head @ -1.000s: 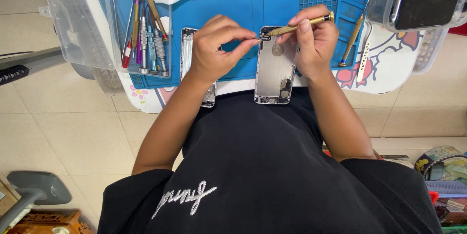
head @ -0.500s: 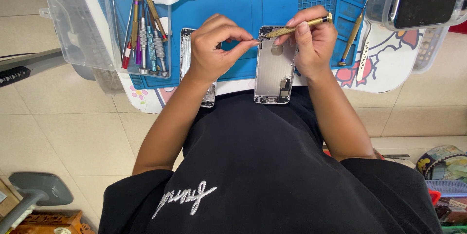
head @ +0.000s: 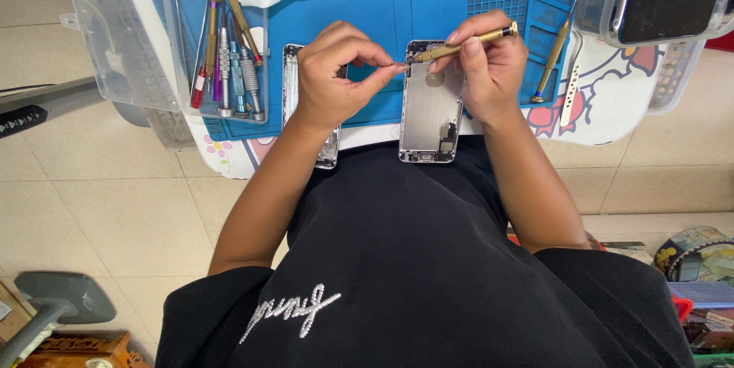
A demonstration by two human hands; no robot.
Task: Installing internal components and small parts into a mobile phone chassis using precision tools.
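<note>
At the left edge of the blue work mat (head: 428, 1) a row of small screwdrivers (head: 225, 62) lies in a tray, all pointing up and down. Next to them a second phone frame (head: 290, 85) lies long-ways, partly under the left hand (head: 332, 77). That hand has its fingers pinched together, and the pinch sits right at the tip of the gold screwdriver (head: 466, 40); I cannot tell if something tiny is held in it. The open phone shell (head: 430, 119) lies just under both hands, its long side running from the mat's near edge toward the far edge. The gold screwdriver lies almost flat across the top end of the shell, tip to the left, handle to the right. The right hand (head: 485, 70) is clamped around the handle. The two hands meet over the shell's top end, so both are close to it.
</note>
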